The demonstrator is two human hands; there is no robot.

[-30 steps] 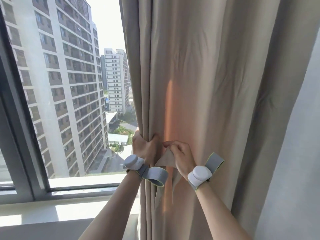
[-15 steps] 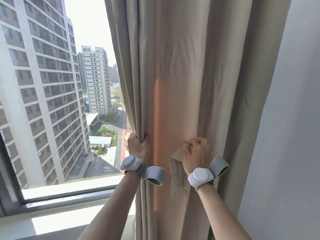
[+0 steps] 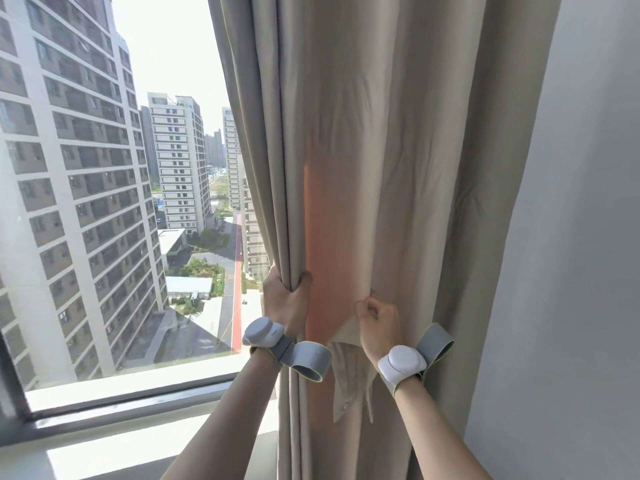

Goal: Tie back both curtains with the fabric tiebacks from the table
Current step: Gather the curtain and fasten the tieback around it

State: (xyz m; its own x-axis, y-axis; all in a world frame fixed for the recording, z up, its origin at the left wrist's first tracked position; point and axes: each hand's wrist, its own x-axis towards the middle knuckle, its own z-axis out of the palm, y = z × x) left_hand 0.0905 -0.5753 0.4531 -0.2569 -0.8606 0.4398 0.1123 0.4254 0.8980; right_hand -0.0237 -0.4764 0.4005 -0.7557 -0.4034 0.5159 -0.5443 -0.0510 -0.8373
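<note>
A beige fabric tieback (image 3: 348, 379) hangs against the gathered curtain (image 3: 398, 150), its top pinched by the curled fingers of the right hand (image 3: 379, 323). The left hand (image 3: 285, 303) grips the curtain's window-side folds, fingers wrapped round them. Bunching those folds tightly first should let the tieback pass round cleanly.

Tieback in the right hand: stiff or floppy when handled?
Likely floppy: the tieback hangs limp and creased below the right hand. Probably light: a finger grip alone carries it. Its loose end may swing when passed round the curtain.
</note>
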